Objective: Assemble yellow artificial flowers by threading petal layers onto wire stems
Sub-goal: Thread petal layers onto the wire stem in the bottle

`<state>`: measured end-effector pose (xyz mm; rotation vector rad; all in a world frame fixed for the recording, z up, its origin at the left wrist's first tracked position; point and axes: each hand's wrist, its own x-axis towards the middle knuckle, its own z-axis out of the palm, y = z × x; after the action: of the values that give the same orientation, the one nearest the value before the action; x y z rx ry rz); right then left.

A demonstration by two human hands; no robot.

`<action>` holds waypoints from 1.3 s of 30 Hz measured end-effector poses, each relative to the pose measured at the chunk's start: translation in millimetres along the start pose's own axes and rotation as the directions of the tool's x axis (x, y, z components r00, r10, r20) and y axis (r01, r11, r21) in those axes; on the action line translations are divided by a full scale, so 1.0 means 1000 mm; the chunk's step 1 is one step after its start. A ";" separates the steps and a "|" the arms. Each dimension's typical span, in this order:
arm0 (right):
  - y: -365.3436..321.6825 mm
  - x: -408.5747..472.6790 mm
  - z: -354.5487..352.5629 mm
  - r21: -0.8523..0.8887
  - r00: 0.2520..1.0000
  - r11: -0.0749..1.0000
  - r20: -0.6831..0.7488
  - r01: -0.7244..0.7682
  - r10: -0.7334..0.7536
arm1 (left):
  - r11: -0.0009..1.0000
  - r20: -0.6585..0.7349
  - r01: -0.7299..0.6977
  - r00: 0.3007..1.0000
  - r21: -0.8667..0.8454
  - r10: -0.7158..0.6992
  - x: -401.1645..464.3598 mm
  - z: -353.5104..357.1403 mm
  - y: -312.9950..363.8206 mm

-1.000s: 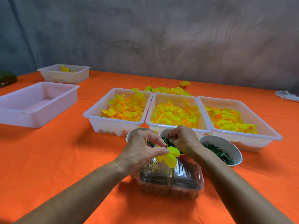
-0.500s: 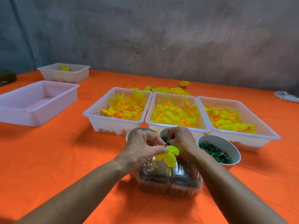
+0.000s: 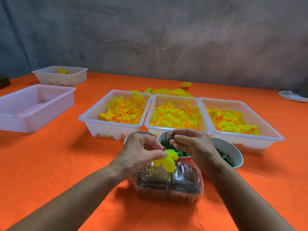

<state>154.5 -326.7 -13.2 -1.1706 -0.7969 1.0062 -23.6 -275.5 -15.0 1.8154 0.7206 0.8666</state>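
My left hand point(image 3: 140, 153) pinches a yellow petal layer point(image 3: 166, 161) threaded on a thin dark wire stem point(image 3: 165, 136) that pokes up above it. Just right of the stem tip, my right hand point(image 3: 191, 144) pinches a small dark green ring piece point(image 3: 172, 137) between thumb and forefinger, over the middle white cup point(image 3: 162, 139) of green pieces. Both hands hover above a clear plastic box point(image 3: 183, 184). Three white trays of yellow petals stand behind: left point(image 3: 93, 119), middle point(image 3: 150, 124), right point(image 3: 270, 129).
Another white cup point(image 3: 233, 150) with green parts sits right of my hands, a third cup point(image 3: 130, 136) behind my left hand. Two white tubs point(image 3: 50, 107) point(image 3: 70, 80) stand far left. Finished yellow flowers point(image 3: 168, 91) lie behind the trays on the orange tablecloth point(image 3: 58, 164).
My right hand has lifted a green piece from the cup up beside the stem tip. My left hand keeps holding the petal layer and stem in nearly the same place.
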 end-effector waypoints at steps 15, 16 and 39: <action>-0.022 -0.034 0.011 0.033 0.970 0.993 0.209 0.116 -0.121 | 0.999 -0.024 -0.026 0.999 0.040 0.027 -0.001 0.001 0.001; -0.023 -0.035 0.012 0.008 0.968 0.991 0.211 0.136 -0.135 | 0.999 -0.023 -0.023 0.999 0.037 0.024 -0.001 0.001 0.002; -0.007 -0.023 -0.005 -0.123 0.993 0.986 0.019 0.116 -0.114 | 1.000 -0.006 0.004 1.000 0.028 -0.004 0.000 0.002 0.001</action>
<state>152.7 -350.7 -7.2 -1.2109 -0.9373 0.8791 -21.6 -277.0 -14.9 1.8366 0.7436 0.8628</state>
